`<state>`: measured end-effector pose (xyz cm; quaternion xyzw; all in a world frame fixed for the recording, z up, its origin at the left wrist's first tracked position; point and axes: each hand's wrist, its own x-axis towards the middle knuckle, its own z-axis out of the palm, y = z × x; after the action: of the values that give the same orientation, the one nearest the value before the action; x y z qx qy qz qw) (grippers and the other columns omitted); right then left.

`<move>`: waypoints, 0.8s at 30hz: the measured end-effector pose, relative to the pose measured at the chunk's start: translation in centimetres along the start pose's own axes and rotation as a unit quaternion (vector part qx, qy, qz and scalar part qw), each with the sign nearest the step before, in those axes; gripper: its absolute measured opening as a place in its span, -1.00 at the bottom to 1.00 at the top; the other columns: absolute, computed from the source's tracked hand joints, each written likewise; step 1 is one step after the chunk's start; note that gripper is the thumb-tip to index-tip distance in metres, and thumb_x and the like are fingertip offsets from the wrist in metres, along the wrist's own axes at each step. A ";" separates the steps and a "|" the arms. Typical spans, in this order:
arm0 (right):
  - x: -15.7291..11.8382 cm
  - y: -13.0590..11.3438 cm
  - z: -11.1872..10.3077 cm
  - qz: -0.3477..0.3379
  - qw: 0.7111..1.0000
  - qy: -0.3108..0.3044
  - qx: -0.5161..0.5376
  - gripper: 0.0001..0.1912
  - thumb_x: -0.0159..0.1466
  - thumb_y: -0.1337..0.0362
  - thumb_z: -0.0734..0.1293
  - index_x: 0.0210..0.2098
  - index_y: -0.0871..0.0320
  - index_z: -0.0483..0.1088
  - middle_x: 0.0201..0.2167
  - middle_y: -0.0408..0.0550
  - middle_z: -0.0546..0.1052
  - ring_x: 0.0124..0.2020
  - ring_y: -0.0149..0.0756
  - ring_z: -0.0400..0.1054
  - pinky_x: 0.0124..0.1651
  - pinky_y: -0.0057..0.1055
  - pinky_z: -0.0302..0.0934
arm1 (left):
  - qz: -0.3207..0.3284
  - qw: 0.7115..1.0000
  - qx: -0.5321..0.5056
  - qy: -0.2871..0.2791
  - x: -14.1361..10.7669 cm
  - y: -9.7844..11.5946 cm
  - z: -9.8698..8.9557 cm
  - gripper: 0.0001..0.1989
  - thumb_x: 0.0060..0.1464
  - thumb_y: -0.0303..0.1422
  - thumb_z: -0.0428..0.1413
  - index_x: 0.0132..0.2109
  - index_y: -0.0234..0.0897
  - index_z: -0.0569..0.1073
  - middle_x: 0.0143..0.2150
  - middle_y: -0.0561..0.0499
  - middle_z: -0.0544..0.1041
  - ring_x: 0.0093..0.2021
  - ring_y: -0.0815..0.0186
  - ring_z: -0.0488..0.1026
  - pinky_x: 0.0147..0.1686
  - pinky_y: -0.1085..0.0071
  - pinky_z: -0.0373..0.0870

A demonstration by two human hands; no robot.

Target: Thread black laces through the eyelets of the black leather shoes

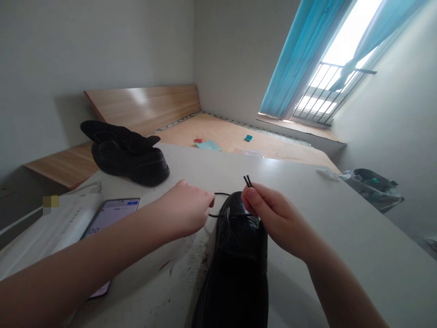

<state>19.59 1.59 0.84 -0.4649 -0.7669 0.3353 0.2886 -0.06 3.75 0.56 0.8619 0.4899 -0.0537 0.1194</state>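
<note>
A black leather shoe stands on the pale table, its laced top facing away from me. My right hand pinches the two tips of a thin black shoelace above the shoe. My left hand is curled at the shoe's left. A loop of the lace runs from its fingertips, but I cannot tell whether they grip it. The shoe's toe reaches the lower edge of the view, and my right hand hides part of its top.
A second black shoe, with black material on top, stands at the table's far left. A phone lies partly under my left forearm, beside white paper or plastic. A small white item lies near the far edge. Beyond are a wooden platform and curtained window.
</note>
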 end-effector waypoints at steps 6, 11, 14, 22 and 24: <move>0.1 0.1 0.0 -0.009 1.000 0.007 0.028 -0.59 0.43 0.08 0.09 -0.49 0.12 0.19 -0.57 -0.25 0.19 -0.52 -0.43 0.04 -0.47 -0.44 -0.03 | 0.037 0.993 -0.084 -0.069 0.3 -0.6 0.3 -0.54 0.10 -0.42 -0.06 0.11 -0.04 0.47 -0.01 -0.04 0.60 -0.06 0.09 0.54 -0.14 0.28 0.43; 0.2 0.1 0.0 -0.002 0.998 -0.005 0.055 -0.59 0.43 0.07 0.09 -0.50 0.13 0.19 -0.57 -0.25 0.18 -0.51 -0.43 0.03 -0.47 -0.43 -0.04 | 0.026 0.989 -0.143 -0.009 0.7 -0.3 0.0 -0.40 0.13 -0.47 -0.13 0.33 -0.29 0.21 0.34 -0.11 0.24 0.30 0.12 0.23 0.24 0.19 0.19; 0.3 0.1 0.0 -0.009 0.996 -0.006 0.087 -0.59 0.43 0.08 0.09 -0.50 0.13 0.18 -0.56 -0.24 0.18 -0.51 -0.43 0.03 -0.47 -0.42 -0.04 | 0.056 0.969 -0.222 0.096 0.1 0.8 -1.1 -0.35 0.10 -0.52 -0.15 0.36 -0.26 0.14 0.41 0.03 0.10 0.39 0.22 0.03 0.35 0.23 -0.04; -0.3 -0.5 0.2 -0.004 0.997 -0.029 0.066 -0.61 0.43 0.08 0.10 -0.48 0.12 0.20 -0.57 -0.25 0.18 -0.51 -0.43 0.04 -0.47 -0.43 -0.03 | 0.131 0.766 -0.596 0.203 -0.6 2.0 -1.6 -0.52 -0.05 -0.56 0.00 0.03 -0.20 0.49 0.12 0.12 0.50 0.22 0.27 0.31 0.18 0.32 0.27; -0.2 -0.4 0.5 -0.001 0.998 -0.034 0.052 -0.62 0.43 0.09 0.10 -0.47 0.12 0.22 -0.54 -0.24 0.21 -0.49 -0.42 0.07 -0.45 -0.44 -0.01 | 0.099 0.739 -0.625 0.229 0.2 1.5 -1.2 -0.51 -0.04 -0.54 0.02 0.07 -0.20 0.44 0.13 0.09 0.47 0.25 0.27 0.26 0.19 0.30 0.24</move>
<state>19.07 1.12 0.82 -0.4365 -0.7583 0.3904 0.2863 1.32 3.48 1.94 0.6232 0.3383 0.4761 0.5201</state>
